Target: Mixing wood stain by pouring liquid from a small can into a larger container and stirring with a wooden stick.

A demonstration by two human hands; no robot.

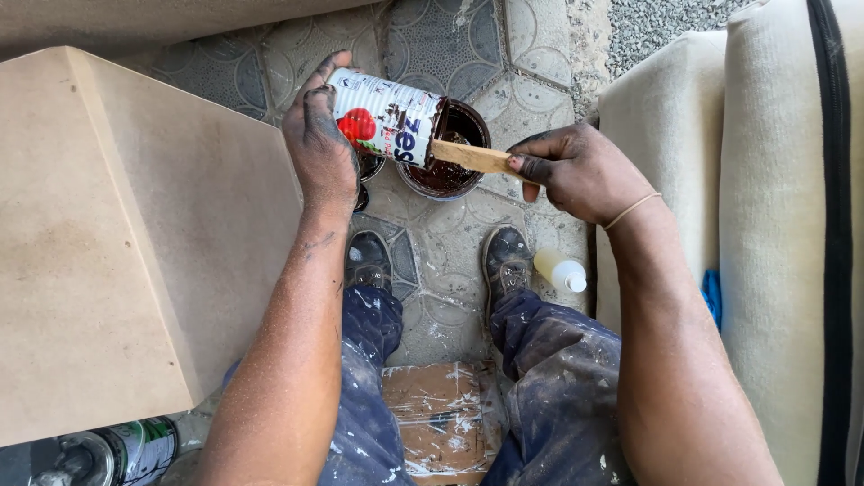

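My left hand (319, 135) is closed around one tin can (389, 117), tipped on its side with its mouth toward my right — I judge so the dark liquid runs into one small pot (447, 171) just below the grip. My right hand (576, 171) pinches one flat wooden stick (470, 157), its tip at the can's mouth, likely to scrape it out. Under my grips, my two shoes (369, 259) rest on the tiled floor (450, 45). One pale squeeze bottle (560, 270) lies below my right wrist — one brown board (117, 234) leans beside my left arm.
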